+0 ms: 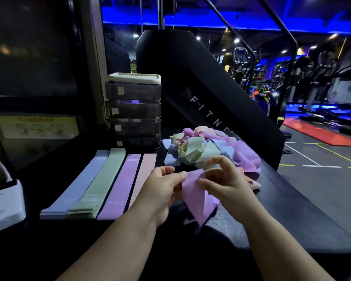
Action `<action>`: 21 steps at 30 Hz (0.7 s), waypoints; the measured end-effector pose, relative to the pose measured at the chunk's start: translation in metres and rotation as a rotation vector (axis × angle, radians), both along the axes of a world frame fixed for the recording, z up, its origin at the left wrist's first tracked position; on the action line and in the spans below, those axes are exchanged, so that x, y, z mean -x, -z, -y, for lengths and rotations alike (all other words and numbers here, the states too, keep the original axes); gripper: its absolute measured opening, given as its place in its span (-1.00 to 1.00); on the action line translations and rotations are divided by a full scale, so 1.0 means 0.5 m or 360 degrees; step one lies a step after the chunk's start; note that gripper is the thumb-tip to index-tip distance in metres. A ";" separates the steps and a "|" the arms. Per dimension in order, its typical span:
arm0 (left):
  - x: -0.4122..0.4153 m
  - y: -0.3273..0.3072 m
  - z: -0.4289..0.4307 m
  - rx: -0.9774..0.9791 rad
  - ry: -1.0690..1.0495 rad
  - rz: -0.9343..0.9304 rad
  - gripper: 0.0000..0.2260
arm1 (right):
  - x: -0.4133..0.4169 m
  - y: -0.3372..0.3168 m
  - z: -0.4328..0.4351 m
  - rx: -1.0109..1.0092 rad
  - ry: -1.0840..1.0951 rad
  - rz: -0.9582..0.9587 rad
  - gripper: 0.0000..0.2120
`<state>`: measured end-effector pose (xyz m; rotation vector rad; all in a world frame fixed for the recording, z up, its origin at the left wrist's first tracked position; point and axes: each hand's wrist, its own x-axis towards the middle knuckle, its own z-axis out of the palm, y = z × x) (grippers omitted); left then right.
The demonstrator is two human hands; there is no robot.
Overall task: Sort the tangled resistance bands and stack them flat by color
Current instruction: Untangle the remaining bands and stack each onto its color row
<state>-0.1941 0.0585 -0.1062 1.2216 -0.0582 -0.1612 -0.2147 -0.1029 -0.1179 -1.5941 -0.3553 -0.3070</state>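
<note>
A tangled heap of pastel resistance bands (203,149) lies on the dark table (292,209), just beyond my hands. I hold one purple band (197,197) above the table in front of the heap. My left hand (162,187) pinches its left edge. My right hand (223,179) pinches its upper right part, with the other fingers curled above it. Left of my hands, flat stacks lie side by side: blue (77,187), green (101,179), purple (120,187) and pink (144,173).
A stack of smoky plastic drawers (133,112) with a white lid stands behind the flat stacks. A black machine panel (201,88) rises behind the heap. A white box (4,203) sits at the left edge. Gym floor and machines lie off to the right.
</note>
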 end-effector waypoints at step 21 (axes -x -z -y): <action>0.009 0.002 0.004 -0.0429 0.0105 0.0584 -0.94 | 0.001 -0.009 0.018 0.0100 0.0073 -0.0041 -0.79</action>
